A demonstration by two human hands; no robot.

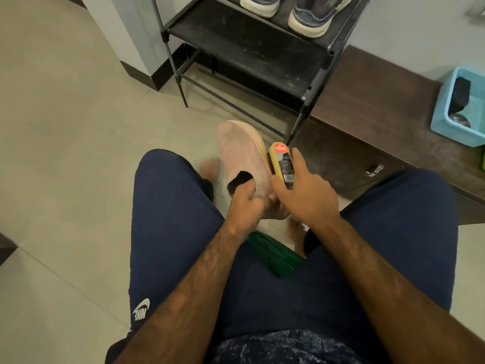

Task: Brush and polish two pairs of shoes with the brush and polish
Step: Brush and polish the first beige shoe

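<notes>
A pale pink knit shoe (240,151) is held above the floor between my knees, toe pointing away from me. My left hand (245,203) grips it at the heel, with fingers hooked into the opening. My right hand (307,190) holds a yellow-backed shoe brush (282,162) with a red label, its bristles against the shoe's right side. One finger of the right hand stretches forward along the brush. A dark green object (275,256) lies on the floor under my wrists, partly hidden; I cannot tell what it is.
A black metal shoe rack (249,48) stands ahead, with a pair of dark sneakers with white soles (309,11) on an upper shelf. A low brown cabinet (367,106) runs along the right and carries a light blue basket (462,106). Beige tiled floor lies to the left.
</notes>
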